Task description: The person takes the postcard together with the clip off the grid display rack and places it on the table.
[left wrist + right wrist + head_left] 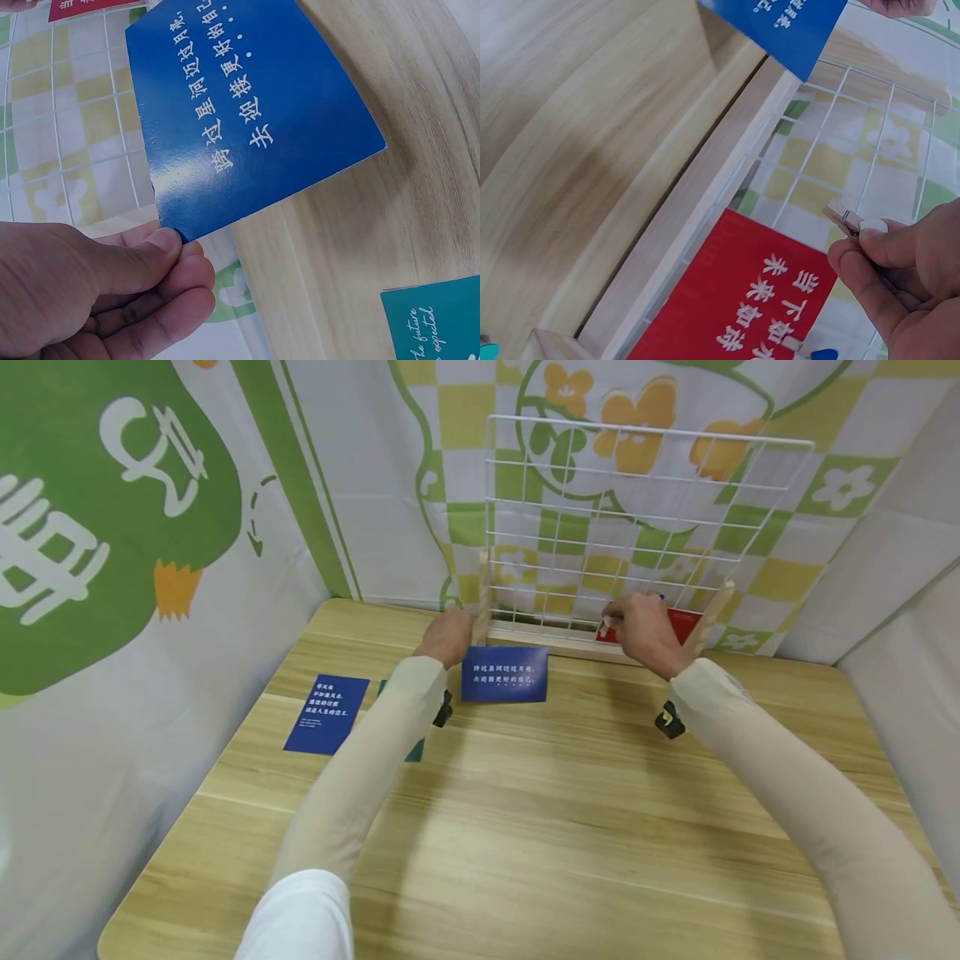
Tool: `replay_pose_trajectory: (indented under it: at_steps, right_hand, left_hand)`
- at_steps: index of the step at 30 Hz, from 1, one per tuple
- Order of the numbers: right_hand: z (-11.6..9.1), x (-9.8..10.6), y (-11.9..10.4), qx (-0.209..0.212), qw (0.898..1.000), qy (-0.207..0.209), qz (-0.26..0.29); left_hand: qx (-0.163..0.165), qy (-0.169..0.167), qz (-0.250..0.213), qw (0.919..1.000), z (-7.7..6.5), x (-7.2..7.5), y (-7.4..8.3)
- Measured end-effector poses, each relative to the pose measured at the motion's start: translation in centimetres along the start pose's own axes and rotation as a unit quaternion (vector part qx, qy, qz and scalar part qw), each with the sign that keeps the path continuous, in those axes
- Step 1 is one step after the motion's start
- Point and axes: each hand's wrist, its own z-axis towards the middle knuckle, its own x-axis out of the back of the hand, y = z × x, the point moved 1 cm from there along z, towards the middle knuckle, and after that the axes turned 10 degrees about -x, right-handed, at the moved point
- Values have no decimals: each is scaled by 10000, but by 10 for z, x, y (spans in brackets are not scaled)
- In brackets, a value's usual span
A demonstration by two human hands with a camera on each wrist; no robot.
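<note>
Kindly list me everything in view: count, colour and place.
Table: 1, light wood, below
Backdrop: 1, multicoloured, behind
Rack: 1, white, wooden, table's back
Held card: 1, blue, left grip
Flat card: 1, blue, table's left
Teal card: 1, teal, table's left
Red card: 1, red, rack's lower right
Clip: 1, wooden, right grip
Blue piece: 1, blue, by red card
Wrist cameras: 2, black, wrists
Left grip, right grip: 2, bare, at rack
Sleeves: 3, beige and white, arms

Teal card (416,752) mostly hidden by left sleeve (367,760), red card (686,625) partly by right hand (647,631)
</note>
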Motion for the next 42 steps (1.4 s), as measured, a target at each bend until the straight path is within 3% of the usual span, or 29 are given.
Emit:
replay_pose_trajectory:
  at_steps: [7, 14, 22, 31, 42]
  right_hand:
    - [-6, -2, 13, -78, 9999, -33, -74]
    - [-12, -2, 29, -280, 9996, -52, 19]
    - [-25, 2, 51, -220, 9996, -76, -137]
    - [-38, 7, 71, -383, 9989, -242, 154]
    - [-53, 9, 97, -279, 9995, -169, -32]
  left_hand:
    - [61, -55, 123, 9999, 1, -6, -2]
    - [202, -171, -107, 9996, 2, -13, -5]
    - [154, -358, -105, 9992, -1, -19, -9]
    - [156, -340, -133, 9992, -1, -25, -13]
    - [47, -353, -136, 9993, -4, -29, -14]
